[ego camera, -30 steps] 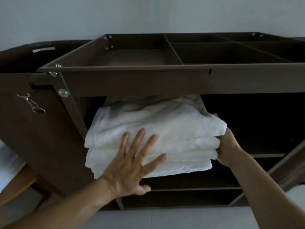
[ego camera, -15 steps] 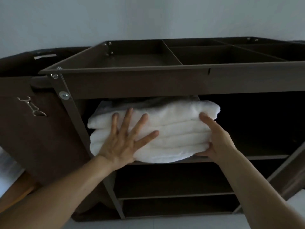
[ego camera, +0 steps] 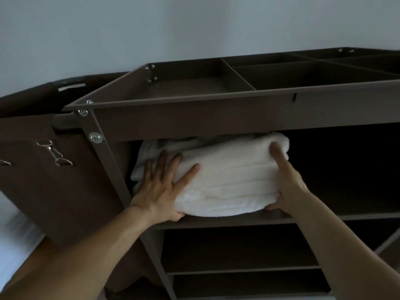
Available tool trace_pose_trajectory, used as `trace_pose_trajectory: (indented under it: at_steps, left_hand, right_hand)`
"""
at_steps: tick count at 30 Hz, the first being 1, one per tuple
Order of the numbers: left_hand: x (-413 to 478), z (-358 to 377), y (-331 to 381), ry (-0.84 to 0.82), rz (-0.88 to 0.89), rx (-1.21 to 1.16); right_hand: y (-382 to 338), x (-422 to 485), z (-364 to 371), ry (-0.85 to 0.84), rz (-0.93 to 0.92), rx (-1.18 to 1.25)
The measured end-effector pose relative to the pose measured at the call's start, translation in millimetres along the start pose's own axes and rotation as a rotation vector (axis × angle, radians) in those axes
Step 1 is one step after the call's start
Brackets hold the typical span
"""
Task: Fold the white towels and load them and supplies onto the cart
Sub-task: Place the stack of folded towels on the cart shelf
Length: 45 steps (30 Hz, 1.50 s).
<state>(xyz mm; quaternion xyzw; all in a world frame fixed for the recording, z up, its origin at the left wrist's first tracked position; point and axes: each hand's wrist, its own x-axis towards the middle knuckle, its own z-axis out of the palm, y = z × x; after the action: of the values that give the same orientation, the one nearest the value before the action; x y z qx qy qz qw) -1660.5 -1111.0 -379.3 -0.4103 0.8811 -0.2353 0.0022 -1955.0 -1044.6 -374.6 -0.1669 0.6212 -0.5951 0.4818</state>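
A stack of folded white towels (ego camera: 229, 180) lies on the upper shelf (ego camera: 324, 217) of the dark brown cart (ego camera: 194, 118), at the shelf's left end. My left hand (ego camera: 161, 187) presses flat on the stack's front left, fingers spread and straight. My right hand (ego camera: 285, 180) rests against the stack's right end, fingers extended up its side and thumb under the lower edge. The back of the stack is hidden under the cart's top tray.
The cart's top tray (ego camera: 238, 83) has several divided compartments. Two lower shelves (ego camera: 238, 271) sit beneath the towels. A brown fabric bag (ego camera: 54, 180) with metal hooks hangs on the cart's left. The upper shelf's right part (ego camera: 346, 169) is dark.
The towel stack has slid further into the upper shelf and now rests on it. Both hands moved forward with it, the right hand shifting onto the stack's end.
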Motion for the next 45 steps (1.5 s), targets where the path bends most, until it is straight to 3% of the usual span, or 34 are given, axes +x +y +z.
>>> trace_pose_trajectory:
  at_steps: [8,15,17,19,21,23,26,30,33,36,39,42,45]
  left_hand:
    - [-27,3,5,0.141,-0.054,0.02]
    - [-11,-20,-1,0.081,-0.157,-0.038]
    - [2,-27,-4,0.034,-0.143,-0.03]
    - [18,-27,-7,0.019,-0.085,-0.099]
    - [32,-28,-7,-0.017,-0.045,-0.181]
    - [41,-27,-5,-0.039,-0.031,-0.234]
    - [45,-17,-5,-0.049,-0.043,-0.296]
    - [34,-2,-4,-0.015,-0.045,-0.316]
    - [29,-2,2,-0.066,-0.051,-0.302]
    - [28,-15,0,-0.118,-0.038,-0.326]
    - [51,-35,0,0.051,-0.045,-0.463]
    - [79,-33,1,0.075,-0.144,-0.459]
    - [76,-4,-4,-0.181,-0.309,-0.483]
  right_hand:
    - [10,6,13,0.042,0.056,0.008]
    - [19,-9,-2,-0.059,-0.027,-0.045]
    - [14,-14,-4,0.061,-0.274,-0.2]
    - [4,-19,-1,0.191,-0.689,-0.464]
    - [-8,-22,5,0.237,-1.04,-0.837]
    - [-20,-19,14,0.221,-1.208,-1.258]
    - [-24,-7,22,0.133,-1.197,-1.514]
    - [31,3,-6,0.113,-1.182,-1.326]
    - [68,2,-32,0.165,-1.118,-1.324]
    - [54,-8,-31,0.268,-1.137,-1.371]
    - [8,-17,3,0.419,-1.282,-1.326]
    - [-22,-6,36,0.173,-1.076,-1.397]
    - [-3,19,39,0.009,-0.88,-1.457]
